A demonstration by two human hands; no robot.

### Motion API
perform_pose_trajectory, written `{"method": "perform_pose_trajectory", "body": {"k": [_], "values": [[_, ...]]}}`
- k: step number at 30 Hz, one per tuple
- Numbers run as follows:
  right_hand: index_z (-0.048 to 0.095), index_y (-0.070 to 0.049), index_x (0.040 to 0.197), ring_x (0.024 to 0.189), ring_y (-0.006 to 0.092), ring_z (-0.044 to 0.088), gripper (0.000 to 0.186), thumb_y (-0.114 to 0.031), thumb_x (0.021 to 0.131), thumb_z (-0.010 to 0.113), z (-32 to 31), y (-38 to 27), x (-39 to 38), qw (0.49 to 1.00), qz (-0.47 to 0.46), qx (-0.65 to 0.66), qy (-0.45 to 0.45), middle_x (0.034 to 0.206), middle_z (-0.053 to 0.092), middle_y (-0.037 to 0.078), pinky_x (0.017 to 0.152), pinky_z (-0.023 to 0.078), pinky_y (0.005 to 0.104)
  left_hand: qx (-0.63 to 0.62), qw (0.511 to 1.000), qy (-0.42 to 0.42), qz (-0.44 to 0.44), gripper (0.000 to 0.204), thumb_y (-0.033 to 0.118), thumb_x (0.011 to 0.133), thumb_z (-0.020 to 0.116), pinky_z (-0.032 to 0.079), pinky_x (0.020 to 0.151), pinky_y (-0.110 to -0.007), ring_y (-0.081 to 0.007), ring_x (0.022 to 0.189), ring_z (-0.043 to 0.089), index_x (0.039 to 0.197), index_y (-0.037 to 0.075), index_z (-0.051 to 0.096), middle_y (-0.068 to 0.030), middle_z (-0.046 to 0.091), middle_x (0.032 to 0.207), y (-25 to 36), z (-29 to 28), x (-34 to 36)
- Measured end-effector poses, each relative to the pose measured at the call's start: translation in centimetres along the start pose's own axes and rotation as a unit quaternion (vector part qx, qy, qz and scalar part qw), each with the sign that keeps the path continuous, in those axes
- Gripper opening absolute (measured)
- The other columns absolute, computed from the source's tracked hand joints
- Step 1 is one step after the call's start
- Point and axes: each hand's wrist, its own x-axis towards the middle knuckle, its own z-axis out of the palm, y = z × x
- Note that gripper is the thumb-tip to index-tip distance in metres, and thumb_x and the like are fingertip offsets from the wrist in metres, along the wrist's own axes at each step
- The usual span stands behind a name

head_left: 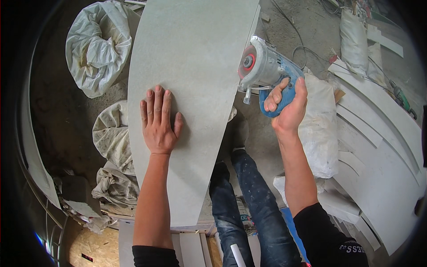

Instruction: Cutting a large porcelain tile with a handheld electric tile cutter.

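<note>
A long pale grey-green slab (191, 53), which looks like tile or stone board, runs from the far edge down toward me. My left hand (161, 122) lies flat on it, fingers stretched out and pointing away. My right hand (289, 102) is wrapped round the blue handle of a handheld circular cutter (264, 66). The cutter's round blade, with a red centre, faces the slab's right edge, and its base meets that edge. Beyond the blade, a thin strip lies along the slab's upper right side. Whether the blade is turning cannot be told.
White sacks (100, 49) stand left of the slab, with more dusty sacks (113, 135) nearer. Right of my arm are another white sack (318, 129) and stacked pale board offcuts (378, 178). A cable (291, 26) trails over the floor, and a green power tool (400, 95) lies far right.
</note>
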Motion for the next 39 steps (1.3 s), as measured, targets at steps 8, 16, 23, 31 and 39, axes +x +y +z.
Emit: {"method": "perform_pose_trajectory", "body": {"k": [8,16,23,31,39], "values": [[0.061,-0.006,0.099,0.051,0.0194,0.051,0.051,-0.054,0.114,0.053,-0.1,0.2,-0.3,1.0,0.002,0.0,0.003,0.069,0.055,0.008,0.051,0.045,0.037,-0.001,1.0,0.004,-0.001,0.066,0.035,0.111,0.056,0.021,0.141,-0.051,-0.0323,0.171,0.033,0.172,0.012,0.048,-0.0099,0.041,0.182,0.1,0.0,0.0],[0.062,-0.007,0.099,0.051,0.0195,0.051,0.051,-0.055,0.114,0.053,-0.3,0.4,-0.6,1.0,0.0,-0.001,-0.001,0.068,0.055,0.007,0.052,0.045,0.038,0.002,1.0,0.018,0.003,0.065,0.034,0.11,0.056,0.022,0.141,-0.051,-0.032,0.17,0.033,0.171,0.012,0.049,-0.01,0.042,0.181,0.2,0.1,-0.1],[0.061,-0.007,0.1,0.052,0.0193,0.051,0.05,-0.053,0.115,0.052,-0.5,0.9,-1.1,1.0,-0.009,-0.003,-0.007,0.068,0.055,0.007,0.052,0.046,0.0379,-0.014,0.999,0.032,0.0,0.066,0.031,0.109,0.059,0.023,0.14,-0.052,-0.0322,0.17,0.034,0.171,0.012,0.049,-0.0106,0.043,0.18,-0.2,0.3,-0.3],[0.061,-0.007,0.099,0.051,0.0188,0.05,0.05,-0.054,0.114,0.053,0.2,1.0,-1.3,1.0,-0.005,-0.009,0.004,0.067,0.054,0.006,0.052,0.045,0.0374,-0.004,1.0,0.024,0.002,0.068,0.029,0.107,0.061,0.024,0.14,-0.051,-0.0312,0.171,0.033,0.172,0.014,0.048,-0.009,0.041,0.182,-0.4,-0.1,-0.4],[0.061,-0.007,0.095,0.051,0.019,0.051,0.052,-0.055,0.113,0.055,-0.7,1.3,-1.7,1.0,-0.005,0.008,-0.003,0.067,0.055,0.007,0.051,0.045,0.0379,-0.004,0.999,0.035,0.005,0.067,0.03,0.108,0.061,0.024,0.141,-0.05,-0.0299,0.171,0.033,0.172,0.015,0.048,-0.0081,0.042,0.182,0.0,0.2,-0.4]]}}
